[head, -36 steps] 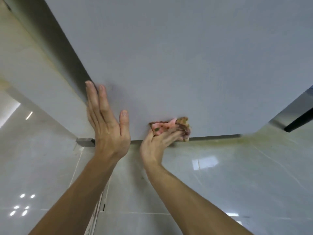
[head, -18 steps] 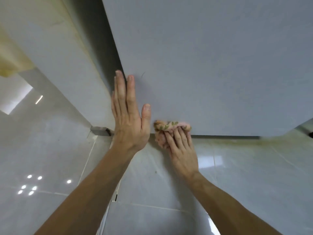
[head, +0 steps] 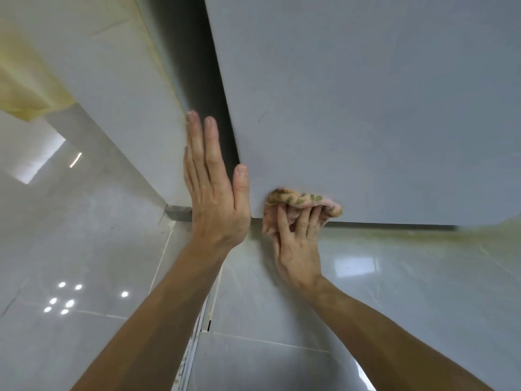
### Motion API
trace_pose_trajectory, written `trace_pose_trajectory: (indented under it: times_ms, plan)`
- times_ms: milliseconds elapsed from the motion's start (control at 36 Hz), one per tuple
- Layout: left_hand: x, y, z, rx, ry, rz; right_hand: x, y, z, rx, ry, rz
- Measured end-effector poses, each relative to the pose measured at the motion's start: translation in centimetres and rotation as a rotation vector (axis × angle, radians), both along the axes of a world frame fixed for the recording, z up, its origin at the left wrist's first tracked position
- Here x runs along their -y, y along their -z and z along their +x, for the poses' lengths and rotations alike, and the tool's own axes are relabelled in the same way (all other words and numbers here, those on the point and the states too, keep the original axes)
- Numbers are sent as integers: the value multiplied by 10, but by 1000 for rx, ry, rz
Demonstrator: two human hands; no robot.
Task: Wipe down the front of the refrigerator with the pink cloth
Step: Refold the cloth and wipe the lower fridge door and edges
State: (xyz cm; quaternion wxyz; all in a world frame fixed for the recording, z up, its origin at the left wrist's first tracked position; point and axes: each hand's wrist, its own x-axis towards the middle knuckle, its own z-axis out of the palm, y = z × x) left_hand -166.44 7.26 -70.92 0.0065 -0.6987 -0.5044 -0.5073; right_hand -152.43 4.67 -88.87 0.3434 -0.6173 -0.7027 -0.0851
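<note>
Floor [head: 394, 292]: glossy grey tiles fill my near view, under both forearms.
Right hand [head: 296, 249]: I see its fingers curled into the pink cloth [head: 298, 201], gripping it in a bunch.
Pink cloth: leaf-patterned, pressed at the bottom edge of the refrigerator front [head: 366, 108], near its left corner.
Left hand [head: 214, 198]: flat, fingers straight and together, holding nothing; just left of the cloth, fingers over the dark side edge, thumb on the door.
Refrigerator front: plain pale grey, filling my far right view.
Wall panel [head: 112, 80]: far left, beyond the dark gap.
</note>
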Motion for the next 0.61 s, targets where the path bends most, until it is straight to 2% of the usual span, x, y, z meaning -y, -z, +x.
trace_pose_trajectory:
  times_ms: [139,250,417,472,611]
  plan:
    - [5,7,2,-34,-7,-28,-18,-13,-42,306,-288,11]
    - [5,11,-3,-83,-56,-34,-22,-24,-51,306,-278,-47]
    - [-1,5,-15,-84,-106,-29,-19,-48,-7,393,-327,100]
    - [-2,5,-16,-78,-105,-24,-16,-58,1,371,-321,135]
    - [-2,2,-18,-34,-121,-22,-18,-100,4,173,-220,210]
